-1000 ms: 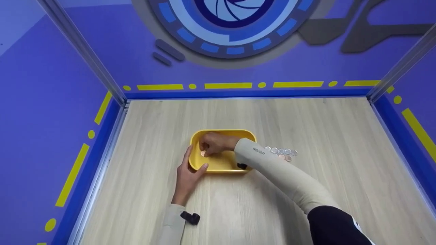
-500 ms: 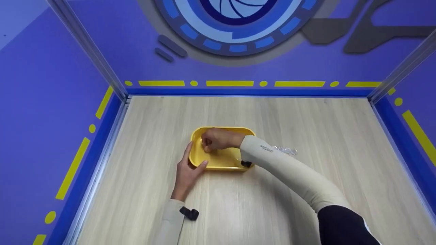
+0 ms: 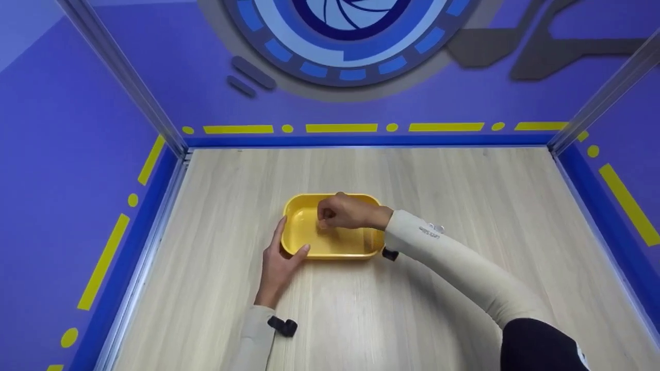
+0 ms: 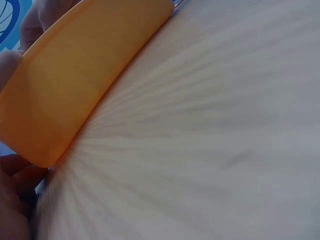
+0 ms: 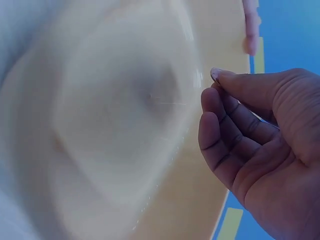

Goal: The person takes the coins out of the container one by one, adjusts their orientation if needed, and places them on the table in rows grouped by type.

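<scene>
Yellow tray (image 3: 330, 246) sits about mid-table (image 3: 464, 196) on the light wood. Left hand (image 3: 278, 263) grips its near-left corner — thumb on the rim, fingers along the outer wall. Right hand (image 3: 344, 212) hangs over the inside of the tray with fingers curled in; the wrist view is blurry, but it looks like nothing's in them. A few clear coins (image 3: 437, 227) peek out behind the right sleeve.

A purpose-built recording booth, not a home: purple walls (image 3: 77, 129) with yellow dashes and a blue shutter emblem (image 3: 350, 31), metal corner posts (image 3: 124, 82), enclosing a pale wooden tabletop (image 3: 412, 309).
</scene>
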### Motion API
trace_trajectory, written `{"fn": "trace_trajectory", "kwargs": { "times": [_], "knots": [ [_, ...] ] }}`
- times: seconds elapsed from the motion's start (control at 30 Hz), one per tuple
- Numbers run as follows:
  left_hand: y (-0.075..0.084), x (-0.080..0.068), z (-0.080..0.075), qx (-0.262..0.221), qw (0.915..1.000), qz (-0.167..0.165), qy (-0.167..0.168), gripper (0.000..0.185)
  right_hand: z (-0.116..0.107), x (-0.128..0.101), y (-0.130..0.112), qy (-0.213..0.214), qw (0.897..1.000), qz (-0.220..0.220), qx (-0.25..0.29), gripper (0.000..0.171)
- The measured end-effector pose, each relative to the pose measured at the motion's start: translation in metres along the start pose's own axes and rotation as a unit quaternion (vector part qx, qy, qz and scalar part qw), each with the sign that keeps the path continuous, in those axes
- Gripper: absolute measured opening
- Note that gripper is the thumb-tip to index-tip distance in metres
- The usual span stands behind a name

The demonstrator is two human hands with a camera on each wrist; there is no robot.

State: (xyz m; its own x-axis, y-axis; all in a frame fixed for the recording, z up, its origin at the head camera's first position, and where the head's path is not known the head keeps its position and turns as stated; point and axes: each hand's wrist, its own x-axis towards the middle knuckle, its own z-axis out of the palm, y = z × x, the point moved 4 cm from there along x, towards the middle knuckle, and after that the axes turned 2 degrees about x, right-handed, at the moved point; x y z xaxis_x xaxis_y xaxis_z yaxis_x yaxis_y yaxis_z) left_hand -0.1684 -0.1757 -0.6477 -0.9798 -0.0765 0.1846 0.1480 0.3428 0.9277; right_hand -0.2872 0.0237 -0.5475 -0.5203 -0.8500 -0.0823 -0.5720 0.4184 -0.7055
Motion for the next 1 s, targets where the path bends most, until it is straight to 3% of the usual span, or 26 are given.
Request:
{"fn": "trace_trajectory", "kwargs": {
  "times": [0.33,0.63,1.0],
  "knots": [
    [0.000,-0.001,-0.001,-0.007,1.0000,-0.001,0.002,0.095,-0.010,-0.035,-0.003,0.042,0.999,0.006,-0.002,0.005],
    [0.000,-0.002,-0.002,-0.013,0.9998,-0.017,0.006,0.095,-0.019,-0.064,0.008,0.079,0.996,0.017,0.042,0.006],
    [0.001,-0.001,0.000,-0.009,0.9999,-0.006,0.001,0.095,-0.027,-0.098,0.028,0.113,0.990,0.055,0.067,0.008]
  ]
}}
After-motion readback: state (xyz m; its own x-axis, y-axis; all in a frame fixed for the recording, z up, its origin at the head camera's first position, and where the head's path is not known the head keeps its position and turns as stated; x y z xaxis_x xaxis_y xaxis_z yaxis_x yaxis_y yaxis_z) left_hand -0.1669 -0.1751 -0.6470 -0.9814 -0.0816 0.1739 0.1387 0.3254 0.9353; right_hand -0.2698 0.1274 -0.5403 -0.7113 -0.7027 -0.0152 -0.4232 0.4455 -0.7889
